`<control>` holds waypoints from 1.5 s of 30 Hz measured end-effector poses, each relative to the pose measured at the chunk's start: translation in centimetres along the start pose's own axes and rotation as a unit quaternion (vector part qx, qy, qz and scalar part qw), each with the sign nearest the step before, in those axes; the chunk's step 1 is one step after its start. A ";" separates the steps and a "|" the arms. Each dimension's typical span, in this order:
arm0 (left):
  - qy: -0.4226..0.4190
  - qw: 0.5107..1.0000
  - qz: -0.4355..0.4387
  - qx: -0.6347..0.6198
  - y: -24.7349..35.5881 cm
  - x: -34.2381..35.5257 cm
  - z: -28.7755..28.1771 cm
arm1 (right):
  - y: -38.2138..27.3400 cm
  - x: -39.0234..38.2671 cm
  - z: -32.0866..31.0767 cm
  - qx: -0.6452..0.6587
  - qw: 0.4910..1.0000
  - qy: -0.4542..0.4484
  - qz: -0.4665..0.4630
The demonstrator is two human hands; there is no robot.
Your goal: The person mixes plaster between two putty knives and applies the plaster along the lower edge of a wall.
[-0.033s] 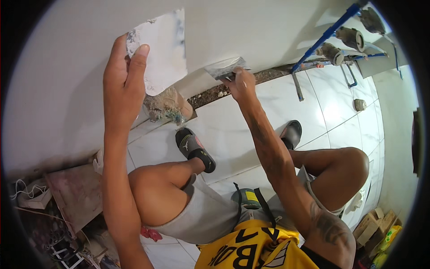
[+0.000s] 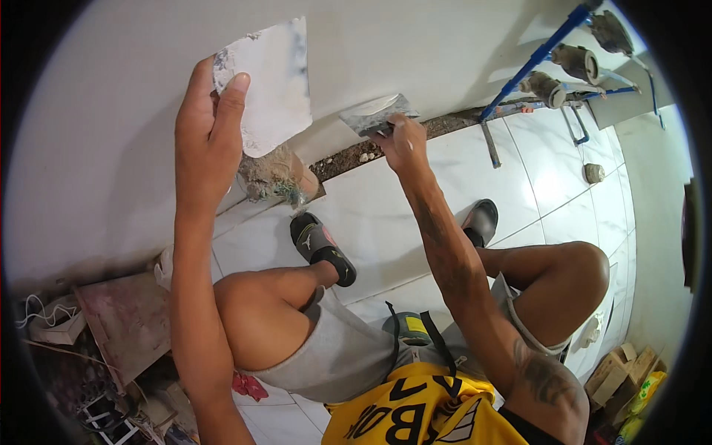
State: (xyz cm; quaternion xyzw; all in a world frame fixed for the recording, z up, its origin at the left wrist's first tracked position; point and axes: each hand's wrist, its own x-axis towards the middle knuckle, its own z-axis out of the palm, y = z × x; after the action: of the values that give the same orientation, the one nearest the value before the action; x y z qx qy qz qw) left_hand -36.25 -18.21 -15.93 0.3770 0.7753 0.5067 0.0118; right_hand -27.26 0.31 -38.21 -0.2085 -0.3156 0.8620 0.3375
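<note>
My left hand (image 2: 206,137) grips a flat square blade (image 2: 267,81) coated with white paste, rougher along its left edge. My right hand (image 2: 406,144) is closed on a metal scraper (image 2: 374,111), held low by the white wall (image 2: 348,52) above a dark, rubble-strewn gap along the floor's edge. Whether the scraper touches the wall I cannot tell. Below the blade, a pipe stub (image 2: 300,182) with grey, crumbly material stands at the foot of the wall.
Blue pipes (image 2: 534,59) with grey fittings (image 2: 575,63) run along the upper right. My slippered feet rest on white floor tiles (image 2: 564,211), near a loose round piece (image 2: 593,172). A board (image 2: 122,326) and cables lie lower left; wood scraps (image 2: 619,374) lie lower right.
Both my hands, with the blade and scraper in them, have shifted very slightly to the right in the picture. Nothing else has visibly changed.
</note>
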 end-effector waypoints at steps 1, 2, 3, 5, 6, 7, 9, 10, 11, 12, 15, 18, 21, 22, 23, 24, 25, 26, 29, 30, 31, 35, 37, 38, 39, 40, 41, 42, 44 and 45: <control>-0.011 1.000 -0.006 -0.018 0.1 0.2 0.6 | -1.2 0.0 -1.8 -0.004 1.000 0.000 -0.011; -0.012 1.000 0.003 -0.026 0.4 0.5 1.3 | -2.8 0.2 -4.2 -0.148 0.985 -0.053 -0.073; -0.020 0.997 -0.001 -0.075 0.2 0.5 1.9 | -4.1 -0.5 -4.7 -0.221 0.967 -0.078 -0.102; -0.028 0.993 0.004 -0.119 0.5 0.0 2.1 | -8.3 -3.6 -2.3 -0.144 0.986 -0.072 -0.051; -0.026 0.988 -0.038 -0.148 0.7 -0.2 2.2 | -10.6 -5.3 -0.9 -0.003 0.999 -0.044 0.032; -0.026 0.980 -0.077 -0.183 1.2 -0.2 2.6 | -12.3 -5.9 -1.3 -0.019 0.997 -0.073 0.028; -0.022 0.964 -0.118 -0.238 1.5 -0.2 3.5 | -15.2 -7.5 -1.1 -0.027 0.996 -0.084 -0.008; -0.017 0.945 -0.172 -0.278 1.6 -0.1 3.8 | -16.5 -8.6 -0.4 -0.026 0.995 -0.094 -0.027; -0.021 0.945 -0.163 -0.282 1.7 -0.1 4.3 | -17.9 -9.7 0.3 -0.016 0.991 -0.123 -0.042; -0.035 0.935 -0.180 -0.302 1.7 -0.1 4.9 | -19.4 -10.9 0.9 -0.018 0.991 -0.123 -0.051; -0.066 0.912 -0.222 -0.339 3.9 0.0 5.8 | -23.0 -13.6 1.8 -0.034 0.979 -0.172 -0.106; -0.089 0.892 -0.265 -0.355 4.8 0.3 7.2 | -27.0 -15.8 1.1 -0.090 0.968 -0.171 -0.159; -0.133 0.856 -0.237 -0.439 7.2 0.9 11.3 | -36.1 -21.5 1.2 -0.556 0.716 -0.085 -0.414; -0.150 0.841 -0.208 -0.476 7.5 0.7 12.7 | -38.5 -23.2 -0.2 -0.732 0.428 -0.069 -0.525; -0.142 0.876 -0.224 -0.404 6.2 0.8 10.8 | -35.7 -22.6 -4.1 -0.645 0.595 -0.004 -0.480; -0.160 0.877 -0.225 -0.393 6.3 1.2 10.0 | -36.0 -24.1 -4.0 -0.618 0.644 0.090 -0.442; -0.182 0.870 -0.228 -0.397 6.3 1.1 10.4 | -37.0 -25.9 -4.1 -0.593 0.678 0.179 -0.396; -0.185 0.872 -0.232 -0.389 6.6 1.0 10.2 | -37.5 -27.5 -3.9 -0.591 0.659 0.301 -0.355; -0.234 0.865 -0.201 -0.394 8.0 0.7 12.6 | -42.9 -33.9 -8.9 -0.669 0.518 0.366 -0.388; -0.242 0.865 -0.201 -0.391 8.0 0.7 13.4 | -43.9 -36.0 -11.2 -0.721 0.446 0.364 -0.385; -0.249 0.867 -0.200 -0.383 8.1 0.9 13.8 | -44.6 -38.0 -13.3 -0.763 0.374 0.362 -0.383; -0.296 0.871 -0.214 -0.329 7.7 3.6 16.5 | -43.6 -43.5 -19.3 -0.909 0.061 0.410 -0.040; -0.304 0.880 -0.211 -0.298 8.3 3.7 18.6 | -42.2 -44.7 -21.4 -0.855 0.226 0.463 -0.064; -0.318 0.876 -0.208 -0.297 8.6 4.1 19.8 | -41.5 -45.4 -22.3 -0.772 0.378 0.502 -0.097; -0.339 0.865 -0.199 -0.312 9.0 4.4 21.2 | -41.3 -46.3 -22.5 -0.817 0.318 0.465 -0.124; -0.362 0.852 -0.192 -0.326 9.1 4.6 22.6 | -40.7 -46.7 -22.4 -0.855 0.252 0.428 -0.152; -0.384 0.843 -0.189 -0.325 9.5 4.9 23.8 | -40.1 -46.7 -21.9 -0.831 0.317 0.419 -0.184; -0.392 0.857 -0.171 -0.286 9.5 5.1 25.2 | -40.0 -46.5 -20.9 -0.806 0.368 0.412 -0.214; -0.400 0.856 -0.174 -0.278 10.1 4.0 28.4 | -40.2 -47.4 -21.1 -0.846 0.315 0.380 -0.203; -0.416 0.843 -0.181 -0.289 8.9 4.9 29.0 | -39.5 -47.1 -21.7 -0.838 0.338 0.376 -0.204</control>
State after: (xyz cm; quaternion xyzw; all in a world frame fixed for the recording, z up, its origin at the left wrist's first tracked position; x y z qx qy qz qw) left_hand -23.04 9.03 -21.15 0.3847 0.5708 0.4920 0.5331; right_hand 35.21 -1.85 -19.73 -0.6128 -0.7452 -0.1201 0.2337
